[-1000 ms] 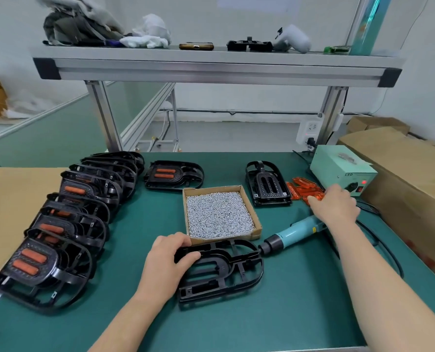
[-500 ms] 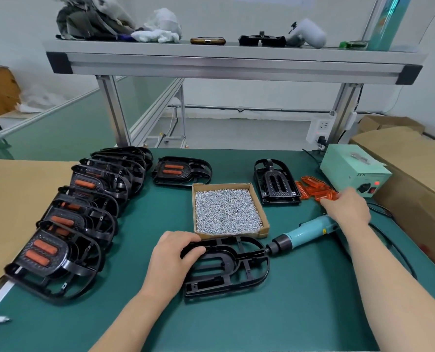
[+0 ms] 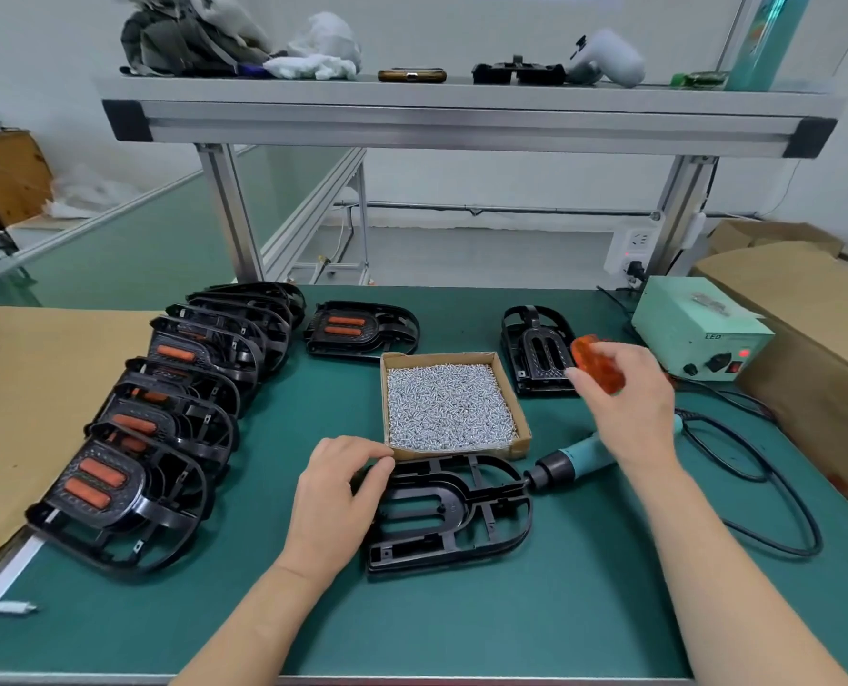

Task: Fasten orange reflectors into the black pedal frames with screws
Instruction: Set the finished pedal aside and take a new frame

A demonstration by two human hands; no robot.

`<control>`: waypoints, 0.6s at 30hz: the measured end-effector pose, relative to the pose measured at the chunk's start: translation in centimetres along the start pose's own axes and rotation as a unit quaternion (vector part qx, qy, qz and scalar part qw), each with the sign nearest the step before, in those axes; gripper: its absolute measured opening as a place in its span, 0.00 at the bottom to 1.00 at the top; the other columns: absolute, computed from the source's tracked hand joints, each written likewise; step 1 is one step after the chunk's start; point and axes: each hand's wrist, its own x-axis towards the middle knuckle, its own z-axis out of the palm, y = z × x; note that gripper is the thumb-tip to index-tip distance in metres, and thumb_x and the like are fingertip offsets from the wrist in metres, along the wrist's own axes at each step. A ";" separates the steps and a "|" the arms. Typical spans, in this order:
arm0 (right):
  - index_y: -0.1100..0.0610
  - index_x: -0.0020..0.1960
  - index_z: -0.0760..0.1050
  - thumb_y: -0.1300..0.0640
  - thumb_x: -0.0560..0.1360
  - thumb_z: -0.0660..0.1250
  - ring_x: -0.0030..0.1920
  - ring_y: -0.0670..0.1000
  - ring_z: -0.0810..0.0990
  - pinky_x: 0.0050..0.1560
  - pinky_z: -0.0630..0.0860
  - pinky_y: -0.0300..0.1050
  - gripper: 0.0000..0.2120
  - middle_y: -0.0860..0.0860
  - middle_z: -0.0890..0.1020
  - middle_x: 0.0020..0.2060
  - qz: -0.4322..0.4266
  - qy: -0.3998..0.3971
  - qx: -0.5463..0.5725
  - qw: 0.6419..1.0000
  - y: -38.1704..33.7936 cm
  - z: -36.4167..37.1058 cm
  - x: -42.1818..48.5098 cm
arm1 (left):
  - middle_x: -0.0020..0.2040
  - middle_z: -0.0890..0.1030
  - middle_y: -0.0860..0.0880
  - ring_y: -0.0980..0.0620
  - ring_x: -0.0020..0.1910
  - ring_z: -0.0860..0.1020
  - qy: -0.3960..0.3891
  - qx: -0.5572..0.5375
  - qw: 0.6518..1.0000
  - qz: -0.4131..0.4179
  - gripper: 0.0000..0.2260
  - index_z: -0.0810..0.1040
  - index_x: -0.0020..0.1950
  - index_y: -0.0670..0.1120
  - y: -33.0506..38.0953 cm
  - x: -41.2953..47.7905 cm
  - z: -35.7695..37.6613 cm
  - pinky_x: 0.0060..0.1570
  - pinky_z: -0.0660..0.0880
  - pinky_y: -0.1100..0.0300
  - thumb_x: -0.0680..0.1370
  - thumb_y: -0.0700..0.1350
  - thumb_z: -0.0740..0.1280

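A bare black pedal frame [image 3: 454, 512] lies flat on the green mat in front of me. My left hand [image 3: 335, 497] holds its left edge, thumb and fingers on the rim. My right hand [image 3: 627, 398] is raised above the mat and pinches an orange reflector [image 3: 597, 363]. A cardboard tray of small silver screws [image 3: 449, 406] sits just behind the frame. The teal electric screwdriver [image 3: 572, 462] lies on the mat with its tip against the frame's right side.
Several black frames with orange reflectors [image 3: 164, 418] overlap in a row at the left. Two more frames [image 3: 362, 329] [image 3: 538, 349] lie behind the tray. The screwdriver's power box [image 3: 699, 331] and black cable [image 3: 778, 512] sit at the right, beside cardboard boxes [image 3: 817, 309].
My right hand has lifted off the mat by the power box and come left and up, now holding an orange reflector. My left hand stays on the frame.
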 end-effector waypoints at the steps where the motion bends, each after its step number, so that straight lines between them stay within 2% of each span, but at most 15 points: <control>1: 0.57 0.58 0.80 0.56 0.73 0.77 0.53 0.50 0.77 0.59 0.72 0.41 0.16 0.50 0.78 0.53 -0.012 -0.005 0.011 1.000 -0.7 0.3 -0.6 | 0.44 0.79 0.65 0.59 0.49 0.75 0.006 0.002 1.000 0.000 0.04 0.82 0.45 0.53 0.0 0.0 0.0 0.50 0.72 0.62 0.76 0.48 0.68; 4: 0.56 0.58 0.81 0.58 0.72 0.78 0.53 0.45 0.77 0.58 0.72 0.34 0.15 0.49 0.79 0.53 -0.033 -0.024 0.047 0.998 -2.8 1.2 -2.5 | 0.44 0.79 0.63 0.58 0.48 0.75 0.018 0.006 1.000 0.002 0.04 0.82 0.45 0.52 0.0 0.0 0.0 0.49 0.74 0.59 0.75 0.49 0.67; 7: 0.54 0.59 0.81 0.61 0.71 0.78 0.54 0.42 0.79 0.60 0.76 0.41 0.18 0.47 0.81 0.54 -0.044 -0.053 0.093 0.993 -4.6 2.0 -4.3 | 0.45 0.79 0.63 0.57 0.50 0.76 0.030 -0.008 1.000 -0.005 0.06 0.81 0.50 0.54 -0.1 0.0 0.2 0.51 0.74 0.60 0.75 0.49 0.68; 10: 0.49 0.65 0.77 0.58 0.71 0.79 0.57 0.39 0.78 0.61 0.74 0.37 0.25 0.43 0.81 0.56 -0.018 -0.108 0.122 0.986 -6.2 2.9 -6.0 | 0.46 0.79 0.61 0.55 0.52 0.77 0.034 -0.046 0.998 -0.028 0.17 0.76 0.61 0.59 0.1 -0.2 0.3 0.51 0.71 0.69 0.74 0.49 0.72; 12: 0.46 0.68 0.73 0.56 0.70 0.79 0.58 0.36 0.78 0.60 0.71 0.30 0.29 0.40 0.81 0.57 -0.006 -0.139 0.130 0.982 -7.1 3.6 -7.0 | 0.47 0.78 0.60 0.56 0.54 0.76 0.027 -0.047 0.998 -0.028 0.23 0.72 0.66 0.61 0.2 -0.2 0.3 0.52 0.70 0.69 0.73 0.49 0.74; 14: 0.45 0.71 0.70 0.57 0.70 0.80 0.57 0.34 0.77 0.58 0.68 0.25 0.34 0.40 0.81 0.56 -0.007 -0.159 0.141 0.977 -7.7 4.1 -7.8 | 0.49 0.78 0.59 0.57 0.54 0.75 0.023 -0.035 0.999 -0.011 0.25 0.69 0.68 0.62 0.3 -0.2 0.2 0.53 0.70 0.69 0.73 0.54 0.72; 16: 0.44 0.73 0.67 0.59 0.70 0.80 0.58 0.37 0.78 0.59 0.68 0.25 0.37 0.40 0.82 0.56 -0.018 -0.178 0.145 0.973 -8.0 4.5 -8.3 | 0.49 0.77 0.59 0.58 0.53 0.74 0.021 -0.021 0.999 0.019 0.26 0.68 0.70 0.61 0.5 -0.2 0.1 0.55 0.68 0.71 0.73 0.57 0.68; 18: 0.45 0.75 0.66 0.59 0.70 0.79 0.60 0.39 0.78 0.61 0.69 0.27 0.38 0.40 0.82 0.57 -0.033 -0.196 0.143 0.970 -8.1 4.4 -8.4 | 0.49 0.76 0.58 0.57 0.52 0.72 0.015 0.004 0.998 0.057 0.26 0.70 0.73 0.56 0.7 -0.1 0.0 0.57 0.64 0.73 0.74 0.57 0.67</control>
